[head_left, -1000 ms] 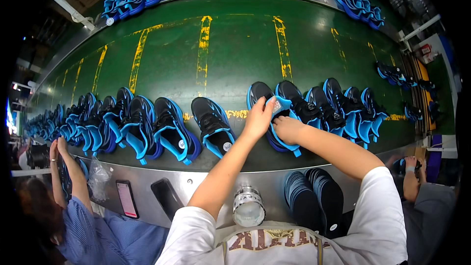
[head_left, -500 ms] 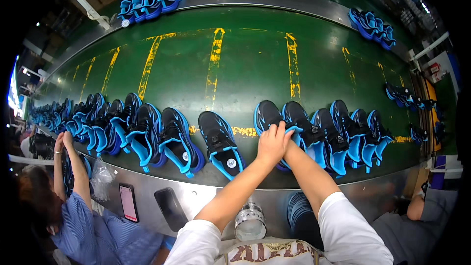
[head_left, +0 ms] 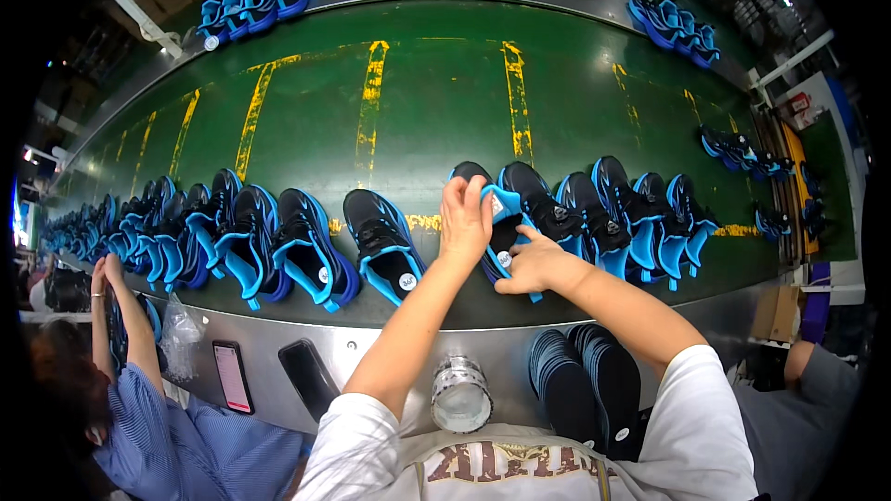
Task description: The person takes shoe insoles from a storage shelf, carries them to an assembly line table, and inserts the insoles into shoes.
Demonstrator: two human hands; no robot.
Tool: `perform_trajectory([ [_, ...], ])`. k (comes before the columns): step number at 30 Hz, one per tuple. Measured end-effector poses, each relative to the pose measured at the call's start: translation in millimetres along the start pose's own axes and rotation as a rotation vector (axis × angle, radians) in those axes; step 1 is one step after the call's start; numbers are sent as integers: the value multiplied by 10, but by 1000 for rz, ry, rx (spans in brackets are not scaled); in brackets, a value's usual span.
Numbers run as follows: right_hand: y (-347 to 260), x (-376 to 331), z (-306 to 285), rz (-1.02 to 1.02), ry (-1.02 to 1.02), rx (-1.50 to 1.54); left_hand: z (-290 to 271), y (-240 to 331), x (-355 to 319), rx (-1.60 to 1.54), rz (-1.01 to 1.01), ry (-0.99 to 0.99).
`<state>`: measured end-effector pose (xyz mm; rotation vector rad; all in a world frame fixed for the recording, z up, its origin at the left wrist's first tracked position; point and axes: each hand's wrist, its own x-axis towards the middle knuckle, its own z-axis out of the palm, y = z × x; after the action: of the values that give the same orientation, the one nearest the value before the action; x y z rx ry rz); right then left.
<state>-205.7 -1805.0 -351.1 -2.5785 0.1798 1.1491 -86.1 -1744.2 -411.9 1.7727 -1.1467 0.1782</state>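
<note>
Clamping shoe (head_left: 501, 237) in left hand (head_left: 466, 225)
Steady its side gently with right hand (head_left: 542, 262); cannot tell if pinching.

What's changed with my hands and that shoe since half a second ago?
Your hands, together over the shoe then, have parted: the left hand is at its tongue, the right hand has moved back towards the heel. A round white label now shows inside. Neighbouring shoes, dark phone and clear jar stayed put.
</note>
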Motion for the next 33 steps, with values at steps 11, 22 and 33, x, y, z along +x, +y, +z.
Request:
perform_trajectory([
  [11,-402,-492,1045,57,1100,322,-379,300,-110,-34,171,-483],
  [22,-346,146,264,328,447,232,-291,33,182,237,246,-564],
  [33,-433,-1367,774,208,1162,398,-835,-29,667,348,339,-227],
])
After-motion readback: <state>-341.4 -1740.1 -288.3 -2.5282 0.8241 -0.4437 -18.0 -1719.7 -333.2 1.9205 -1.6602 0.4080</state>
